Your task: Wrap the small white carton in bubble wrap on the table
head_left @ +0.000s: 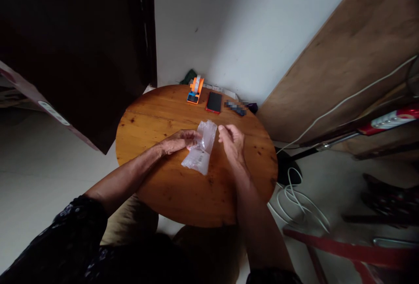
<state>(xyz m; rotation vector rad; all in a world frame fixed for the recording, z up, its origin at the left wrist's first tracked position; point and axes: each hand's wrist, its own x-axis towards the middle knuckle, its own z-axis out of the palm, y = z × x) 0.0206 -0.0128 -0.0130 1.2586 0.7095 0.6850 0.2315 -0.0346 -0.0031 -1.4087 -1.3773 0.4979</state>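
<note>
A piece of clear, crinkled bubble wrap (pixel 200 158), narrowed at its middle, lies on the round wooden table (pixel 157 120). From the left, my left hand (pixel 179 141) has thumb and fingers closed on the wrap's middle edge. A small pinkish spot shows by its fingertips, too small to name. My right hand (pixel 233 140) is raised just right of the wrap's upper end, apart from it. Its fingers are curled in with thumb and forefinger together; whatever is between them, if anything, cannot be made out.
Along the table's far edge stand an orange tape dispenser (pixel 195 88) with a blue part, a red-edged dark phone (pixel 214 102) and a dark, partly blurred object (pixel 236 107). A white wall rises behind. White cable (pixel 294 199) coils on the floor at right, near a red chair (pixel 347 247).
</note>
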